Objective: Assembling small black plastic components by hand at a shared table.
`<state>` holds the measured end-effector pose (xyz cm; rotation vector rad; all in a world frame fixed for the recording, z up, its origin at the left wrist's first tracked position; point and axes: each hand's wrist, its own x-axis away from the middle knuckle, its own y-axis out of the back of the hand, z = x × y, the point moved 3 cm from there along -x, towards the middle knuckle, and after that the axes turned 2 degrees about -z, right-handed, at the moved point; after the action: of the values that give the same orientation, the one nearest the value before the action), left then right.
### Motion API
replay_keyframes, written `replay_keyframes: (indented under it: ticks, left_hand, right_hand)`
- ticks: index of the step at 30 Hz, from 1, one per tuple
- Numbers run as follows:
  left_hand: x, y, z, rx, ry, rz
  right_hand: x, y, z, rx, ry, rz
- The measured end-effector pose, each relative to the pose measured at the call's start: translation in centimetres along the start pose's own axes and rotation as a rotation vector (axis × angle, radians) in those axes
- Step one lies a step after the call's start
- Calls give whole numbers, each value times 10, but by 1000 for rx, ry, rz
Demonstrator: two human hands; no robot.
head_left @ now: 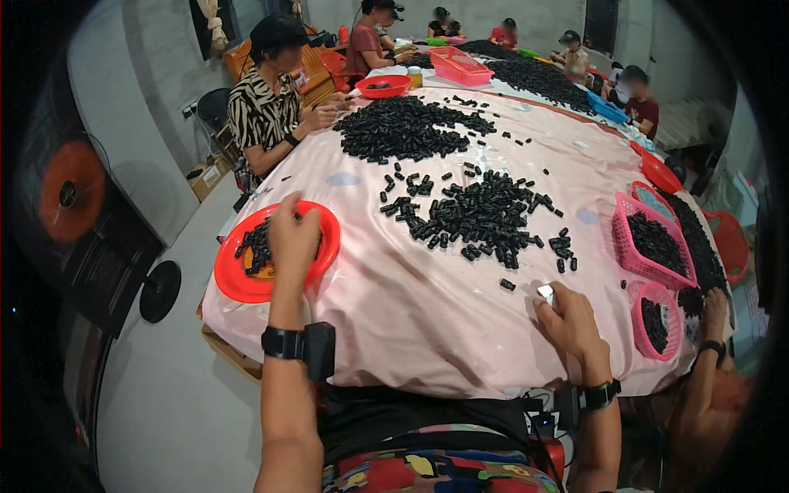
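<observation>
My left hand point(294, 238) is over a red plastic basin point(322, 271) at the left edge of the table. Its thumb and forefinger look apart, with nothing visible between them; the other fingers are partly hidden. Small black cylindrical parts point(256, 246) lie in that basin. Low over the cloth on the right, my right hand point(567, 320) is closed on a small white and silvery piece point(546, 292), pinched between thumb and finger. A single black part point(507, 284) lies just left of that hand. Beyond it spreads a loose pile of similar black parts point(477, 214).
A pale pink cloth point(394, 329) covers the table. Farther back lies a larger black pile point(403, 127), near a person in a striped shirt point(267, 107). Pink baskets point(625, 246) of parts stand at right, near another person's hand point(715, 316). Several people sit farther off.
</observation>
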<state>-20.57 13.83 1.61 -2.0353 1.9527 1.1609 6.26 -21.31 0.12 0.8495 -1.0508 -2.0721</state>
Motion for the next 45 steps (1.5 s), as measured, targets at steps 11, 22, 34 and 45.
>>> replay_keyframes:
  ticks: [11, 22, 34, 45]
  left_hand:
    - [31, -192, -115, -201, -235, 814]
    - [90, -180, -103, -88, -558, 889]
    - [148, -52, -75, -369, -600, 1054]
    - [152, -1, -51, -528, -654, 1070]
  right_hand:
    - [-97, -22, -42, 87, -113, 1]
    - [-110, -55, -8, 233, 90, 23]
    - [-21, -19, 38, 182, 165, -46]
    - [54, -27, 82, -180, 465, 475]
